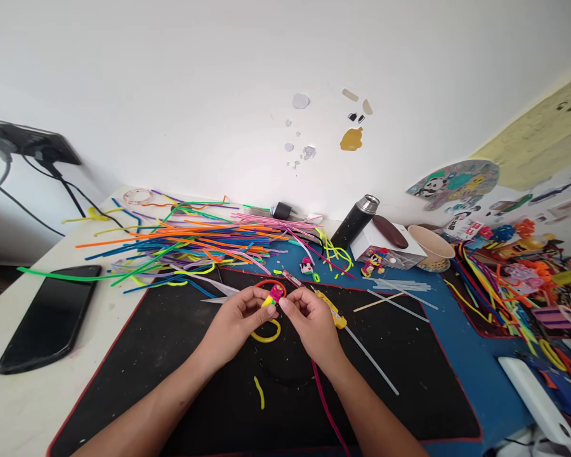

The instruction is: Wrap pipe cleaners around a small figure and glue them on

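My left hand and my right hand meet over the black mat, fingers pinched together on a small pink and yellow pipe-cleaner piece. A yellow pipe-cleaner loop lies just below the hands. A pink pipe cleaner trails from under my right hand toward me. An orange-red ring lies behind the piece. A short yellow bit rests on the mat nearer me.
A big heap of coloured pipe cleaners covers the back left. A black phone lies at left. A yellow glue gun, glue sticks, a black flask, a paper cup and more craft clutter sit right.
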The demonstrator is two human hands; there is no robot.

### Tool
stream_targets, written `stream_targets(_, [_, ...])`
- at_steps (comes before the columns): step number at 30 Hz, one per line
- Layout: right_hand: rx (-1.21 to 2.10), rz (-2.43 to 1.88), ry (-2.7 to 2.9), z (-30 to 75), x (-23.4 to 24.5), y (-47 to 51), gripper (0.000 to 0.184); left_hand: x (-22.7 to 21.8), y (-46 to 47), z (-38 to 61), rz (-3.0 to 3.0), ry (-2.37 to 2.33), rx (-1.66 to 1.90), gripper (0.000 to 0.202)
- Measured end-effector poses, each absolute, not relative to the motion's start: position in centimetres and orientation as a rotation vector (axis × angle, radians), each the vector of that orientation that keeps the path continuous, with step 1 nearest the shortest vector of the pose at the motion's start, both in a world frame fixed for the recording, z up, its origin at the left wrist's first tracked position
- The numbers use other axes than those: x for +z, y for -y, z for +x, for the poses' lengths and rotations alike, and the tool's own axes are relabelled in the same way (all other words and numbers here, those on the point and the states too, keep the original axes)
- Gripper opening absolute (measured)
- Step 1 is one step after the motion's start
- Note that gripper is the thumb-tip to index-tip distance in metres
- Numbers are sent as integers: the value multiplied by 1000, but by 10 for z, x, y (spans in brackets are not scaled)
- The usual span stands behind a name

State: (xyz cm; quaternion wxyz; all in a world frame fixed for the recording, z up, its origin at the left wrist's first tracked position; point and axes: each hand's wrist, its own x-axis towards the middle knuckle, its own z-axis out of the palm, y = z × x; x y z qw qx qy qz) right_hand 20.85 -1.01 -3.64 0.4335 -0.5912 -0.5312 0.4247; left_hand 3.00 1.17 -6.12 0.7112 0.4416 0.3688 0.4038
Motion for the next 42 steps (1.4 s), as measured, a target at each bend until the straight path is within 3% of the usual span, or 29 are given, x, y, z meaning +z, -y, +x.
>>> stream_targets(16, [1086,-1440,1312,208,-46,10,25,-60,-10,29,996,-809,886,33])
stream_targets(42, [1248,-1302,1200,207,-59,12,34,-55,-10,30,1080,-808,858,32])
